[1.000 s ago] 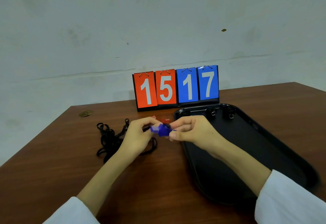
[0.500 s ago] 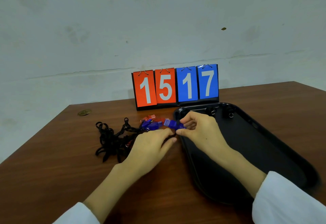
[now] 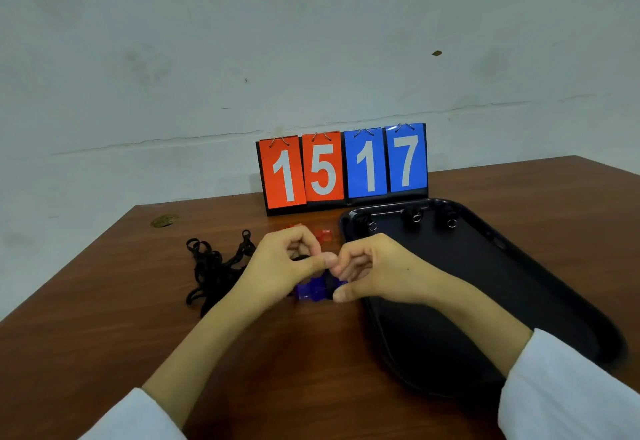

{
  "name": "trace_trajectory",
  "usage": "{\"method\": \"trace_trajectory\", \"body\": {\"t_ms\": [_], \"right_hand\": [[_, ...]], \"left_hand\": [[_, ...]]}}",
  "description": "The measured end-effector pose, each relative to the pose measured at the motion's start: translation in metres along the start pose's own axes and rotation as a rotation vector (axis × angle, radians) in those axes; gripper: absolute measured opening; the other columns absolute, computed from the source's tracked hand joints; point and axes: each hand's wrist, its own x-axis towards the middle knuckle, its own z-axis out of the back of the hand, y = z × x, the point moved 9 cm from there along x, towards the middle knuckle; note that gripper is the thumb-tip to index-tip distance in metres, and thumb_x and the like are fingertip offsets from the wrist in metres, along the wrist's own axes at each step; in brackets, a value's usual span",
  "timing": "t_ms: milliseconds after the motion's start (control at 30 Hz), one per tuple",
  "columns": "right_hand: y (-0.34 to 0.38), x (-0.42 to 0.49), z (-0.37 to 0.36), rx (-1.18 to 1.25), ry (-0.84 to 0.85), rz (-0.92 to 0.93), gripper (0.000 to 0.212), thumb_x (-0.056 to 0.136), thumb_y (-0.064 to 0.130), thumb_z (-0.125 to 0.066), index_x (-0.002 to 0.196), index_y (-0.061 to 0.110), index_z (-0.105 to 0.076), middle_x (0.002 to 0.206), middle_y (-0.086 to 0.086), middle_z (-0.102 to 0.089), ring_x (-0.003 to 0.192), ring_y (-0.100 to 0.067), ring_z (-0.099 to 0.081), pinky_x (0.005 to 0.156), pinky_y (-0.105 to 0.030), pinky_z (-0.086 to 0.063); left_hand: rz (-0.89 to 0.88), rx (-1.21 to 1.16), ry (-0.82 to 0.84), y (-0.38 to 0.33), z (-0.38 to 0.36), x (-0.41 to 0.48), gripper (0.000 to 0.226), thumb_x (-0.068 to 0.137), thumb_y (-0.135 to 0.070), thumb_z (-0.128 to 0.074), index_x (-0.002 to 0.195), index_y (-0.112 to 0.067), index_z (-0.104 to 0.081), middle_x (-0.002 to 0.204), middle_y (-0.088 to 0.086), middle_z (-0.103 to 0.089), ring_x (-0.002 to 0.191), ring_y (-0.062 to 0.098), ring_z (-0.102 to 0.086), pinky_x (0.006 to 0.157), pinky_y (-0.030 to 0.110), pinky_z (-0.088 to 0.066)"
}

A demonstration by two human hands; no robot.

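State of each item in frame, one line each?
left hand, fingers curled, pinching blue piece
right hand, fingers curled, pinching blue piece
blue piece, held between both hands
black cords, loose tangle on table
red pieces, on table, beyond hands
tray, flat on table, three ringed black parts at far end
counter, upright, reads 15 17

One left hand [image 3: 280, 263], one right hand [image 3: 377, 273], one tray [image 3: 467, 283], four number cards [image 3: 367, 166], three ringed clips [image 3: 414, 216], one cord tangle [image 3: 211, 270].

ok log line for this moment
right hand: pinches blue piece | left hand: fingertips pinched beside it, hold unclear | black cords: heaped left of hands | tray: right of hands
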Motion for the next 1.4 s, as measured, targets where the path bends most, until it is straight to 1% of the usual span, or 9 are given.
{"method": "trace_trajectory", "body": {"t_ms": [133, 267, 400, 633, 767, 967, 1233, 1333, 1400], "right_hand": [[0.009, -0.002, -0.003, 0.177, 0.028, 0.010, 0.019, 0.072, 0.008, -0.076, 0.083, 0.018, -0.064, 0.076, 0.007, -0.067, 0.073, -0.004, -0.065, 0.073, -0.019, -0.054], [0.008, -0.002, 0.006, 0.341, -0.091, 0.010, 0.018, 0.073, 0.005, -0.073, 0.082, 0.017, -0.063, 0.077, 0.004, -0.069, 0.076, -0.008, -0.066, 0.073, -0.018, -0.054], [-0.003, -0.003, 0.027, 0.489, -0.296, -0.019, 0.018, 0.075, 0.007, -0.071, 0.088, 0.016, -0.062, 0.086, -0.003, -0.071, 0.084, -0.016, -0.068, 0.079, -0.024, -0.055], [-0.026, -0.012, 0.060, 0.128, -0.646, -0.137, 0.021, 0.074, 0.017, -0.076, 0.084, 0.022, -0.058, 0.079, 0.010, -0.060, 0.073, -0.002, -0.059, 0.060, -0.011, -0.046], [-0.026, -0.009, 0.054, -0.188, -0.583, -0.148, 0.025, 0.075, 0.021, -0.076, 0.093, 0.020, -0.059, 0.082, 0.010, -0.058, 0.073, -0.002, -0.056, 0.067, -0.012, -0.044], [-0.012, -0.002, 0.029, -0.344, -0.327, -0.035, 0.024, 0.074, 0.019, -0.077, 0.092, 0.018, -0.062, 0.083, 0.009, -0.060, 0.078, -0.007, -0.059, 0.070, -0.015, -0.047], [0.000, 0.000, 0.009, -0.019, -0.073, 0.022, 0.020, 0.073, 0.015, -0.077, 0.085, 0.022, -0.063, 0.084, 0.007, -0.065, 0.079, -0.004, -0.063, 0.075, -0.020, -0.054], [0.008, -0.002, 0.010, 0.136, -0.039, 0.049, 0.019, 0.074, 0.008, -0.074, 0.088, 0.015, -0.063, 0.086, 0.000, -0.068, 0.079, -0.008, -0.065, 0.078, -0.023, -0.054], [0.010, -0.003, 0.012, 0.236, -0.047, 0.042, 0.018, 0.075, 0.006, -0.072, 0.087, 0.016, -0.062, 0.082, 0.002, -0.068, 0.078, -0.008, -0.065, 0.078, -0.022, -0.054]], "left_hand": [[0.120, -0.207, 0.034, 0.010, -0.001, 0.001, 0.028, 0.070, -0.038, -0.065, 0.073, -0.010, -0.064, 0.065, -0.003, -0.066, 0.061, 0.002, -0.062, 0.065, 0.018, -0.046], [0.289, -0.338, 0.030, 0.021, -0.014, -0.002, 0.024, 0.093, -0.009, -0.049, 0.071, -0.008, -0.056, 0.055, 0.002, -0.054, 0.037, 0.005, -0.042, 0.039, 0.015, -0.032], [0.226, -0.319, 0.107, 0.018, -0.028, -0.006, 0.034, 0.097, -0.028, -0.042, 0.079, -0.003, -0.058, 0.043, 0.000, -0.041, 0.032, 0.008, -0.027, 0.035, 0.019, -0.025], [0.122, -0.087, 0.149, 0.010, -0.033, -0.006, 0.025, 0.094, -0.031, -0.050, 0.084, -0.011, -0.063, 0.038, -0.006, -0.043, 0.033, 0.004, -0.034, 0.041, 0.018, -0.033], [0.049, 0.108, 0.109, 0.004, -0.028, -0.008, 0.026, 0.092, -0.036, -0.052, 0.073, -0.020, -0.062, 0.042, -0.016, -0.049, 0.038, -0.002, -0.043, 0.049, 0.012, -0.033], [-0.023, 0.157, 0.028, -0.004, -0.007, -0.003, 0.029, 0.089, -0.038, -0.056, 0.069, -0.018, -0.064, 0.051, -0.013, -0.051, 0.050, -0.002, -0.047, 0.056, 0.015, -0.035], [0.013, -0.019, -0.007, -0.004, 0.002, 0.001, 0.034, 0.089, -0.035, -0.053, 0.063, -0.015, -0.059, 0.045, -0.012, -0.052, 0.043, -0.002, -0.046, 0.051, 0.011, -0.038], [0.089, -0.095, -0.004, 0.003, 0.003, 0.002, 0.037, 0.087, -0.041, -0.051, 0.063, -0.015, -0.060, 0.048, -0.013, -0.057, 0.050, 0.001, -0.049, 0.063, 0.014, -0.037], [0.193, -0.177, 0.014, 0.012, 0.000, 0.001, 0.038, 0.091, -0.039, -0.050, 0.068, -0.010, -0.061, 0.045, -0.010, -0.054, 0.045, 0.007, -0.040, 0.053, 0.020, -0.035]]}}
